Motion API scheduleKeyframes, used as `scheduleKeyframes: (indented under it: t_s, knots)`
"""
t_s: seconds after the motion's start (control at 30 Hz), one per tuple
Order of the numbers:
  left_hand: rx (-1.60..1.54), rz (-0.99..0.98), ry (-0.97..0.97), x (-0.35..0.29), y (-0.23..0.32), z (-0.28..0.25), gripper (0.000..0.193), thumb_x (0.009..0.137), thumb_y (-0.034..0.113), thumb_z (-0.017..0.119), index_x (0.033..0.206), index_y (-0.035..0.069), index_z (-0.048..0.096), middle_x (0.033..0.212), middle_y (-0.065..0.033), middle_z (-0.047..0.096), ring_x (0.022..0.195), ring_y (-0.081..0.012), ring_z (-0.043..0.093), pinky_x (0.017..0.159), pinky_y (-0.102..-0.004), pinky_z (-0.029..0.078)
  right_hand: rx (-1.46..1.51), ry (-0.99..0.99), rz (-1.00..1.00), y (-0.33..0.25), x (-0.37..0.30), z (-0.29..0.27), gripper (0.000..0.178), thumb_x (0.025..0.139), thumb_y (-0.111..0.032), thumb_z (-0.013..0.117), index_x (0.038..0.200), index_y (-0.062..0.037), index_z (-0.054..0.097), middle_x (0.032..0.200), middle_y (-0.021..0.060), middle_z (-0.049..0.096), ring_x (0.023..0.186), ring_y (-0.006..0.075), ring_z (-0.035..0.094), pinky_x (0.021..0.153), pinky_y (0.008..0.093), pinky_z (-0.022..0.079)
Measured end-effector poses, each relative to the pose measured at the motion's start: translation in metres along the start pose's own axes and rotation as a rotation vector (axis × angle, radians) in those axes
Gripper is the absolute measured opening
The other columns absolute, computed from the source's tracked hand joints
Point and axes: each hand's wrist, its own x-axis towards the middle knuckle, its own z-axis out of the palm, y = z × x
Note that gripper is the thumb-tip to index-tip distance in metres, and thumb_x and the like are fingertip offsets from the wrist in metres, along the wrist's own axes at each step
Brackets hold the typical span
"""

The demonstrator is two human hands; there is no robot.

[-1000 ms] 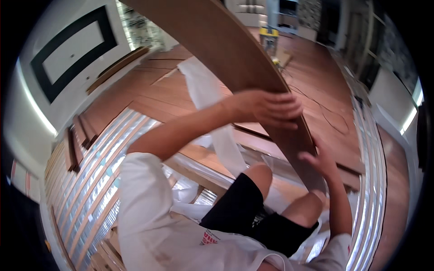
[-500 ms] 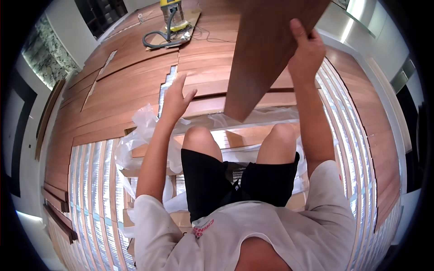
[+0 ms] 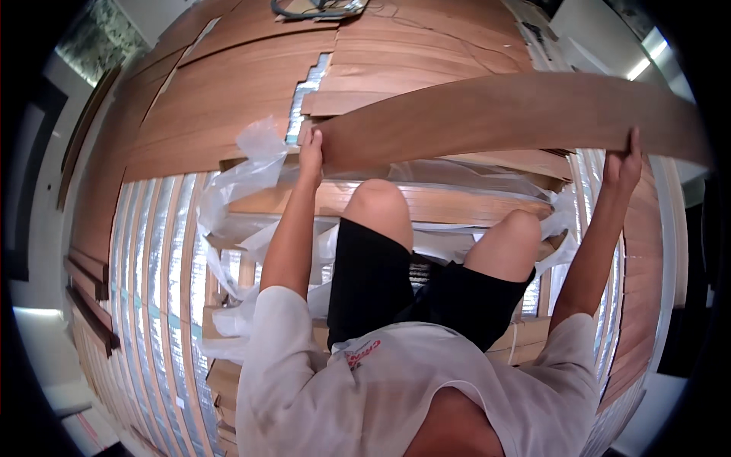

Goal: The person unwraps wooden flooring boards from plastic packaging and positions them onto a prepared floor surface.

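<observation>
Overall, the reddish-brown plank floor (image 3: 236, 126) is the largest thing before you, filling the upper left and upper centre of the frame, with a narrow stretch at the right side. Next in extent: the battened silver subfloor (image 3: 156, 251), down the left of the frame, with a narrower band of it at the right. Your white shirt (image 3: 365, 404) takes up the lower centre. The long brown plank (image 3: 487, 114) spans from the centre to the upper right, bowed by the lens, broad face toward you; its right end reaches the dark rim of the view. It is held up in front of your knees. Below it, at mid-frame, your black shorts (image 3: 373, 282) show, and a reddish board (image 3: 457, 203) lies just beyond them amid cloudy plastic film (image 3: 263, 145), which is bunched most thickly left of centre. Short dark boards (image 3: 90, 276) sit at the left edge of the frame; a curved grey hose (image 3: 304, 15) shows at the top edge, left of centre. Hands, smallest: your left hand (image 3: 310, 161) is closed on the plank's left end, and your right hand (image 3: 624, 169) is closed on its lower edge, well in from the right end. The fingers behind the plank are hidden, so you cannot tell how firm either grip is.
</observation>
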Motion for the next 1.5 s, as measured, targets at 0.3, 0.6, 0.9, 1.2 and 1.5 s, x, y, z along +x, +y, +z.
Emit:
scheduleKeyframes:
  t_s: [0.3,0.6,0.9,1.2,1.5]
  knots:
    - [0.258,-0.105,0.044,0.036,0.002,-0.029,0.027,0.103,0.037,0.052,0.095,0.013,0.061,0.061,0.0043,0.047,0.048,-0.0090,0.044,0.041,-0.0265,0.036,-0.071,0.321,0.407,0.148,0.001,-0.216,0.047,0.092,-0.002,0.061,0.137,-0.0008,0.048,0.138,0.0158,0.054,0.124,0.0305,0.054,0.110,0.0471,0.044]
    - [0.855,0.091,0.288,0.091,-0.031,-0.075,0.044,0.101,0.025,0.047,0.123,-0.010,0.062,0.121,-0.0238,0.067,0.108,-0.0334,0.064,0.099,-0.0392,0.045,0.151,0.499,0.663,0.341,-0.002,-0.264,0.040,0.097,-0.005,0.058,0.133,0.0038,0.044,0.134,0.0215,0.054,0.124,0.0359,0.056,0.107,0.0527,0.048]
    - [0.984,0.150,0.356,0.201,-0.092,-0.034,0.043,0.101,0.024,0.043,0.119,-0.009,0.062,0.116,-0.0253,0.067,0.103,-0.0365,0.063,0.093,-0.0422,0.046,0.041,0.600,0.784,0.476,0.056,-0.300,0.032,0.098,-0.006,0.052,0.128,0.0051,0.047,0.127,0.0208,0.059,0.119,0.0367,0.060,0.102,0.0543,0.051]
    - [0.524,-0.091,0.124,0.383,-0.155,-0.062,0.042,0.097,0.022,0.056,0.130,-0.003,0.058,0.110,-0.0094,0.066,0.104,-0.0195,0.062,0.091,-0.0325,0.048,-0.763,-0.046,0.637,0.441,0.046,-0.292,0.020,0.100,-0.018,0.058,0.106,0.0008,0.064,0.087,0.0062,0.068,0.076,0.0119,0.065,0.067,0.0261,0.055]
    - [0.899,0.547,-0.077,0.236,-0.111,0.085,0.033,0.106,0.017,0.047,0.124,-0.006,0.060,0.119,-0.0169,0.066,0.113,-0.0265,0.062,0.101,-0.0352,0.045,-1.642,-0.443,0.537,0.300,-0.182,-0.339,0.022,0.092,-0.014,0.061,0.109,-0.0018,0.067,0.095,0.0145,0.072,0.089,0.0346,0.068,0.082,0.0396,0.055]
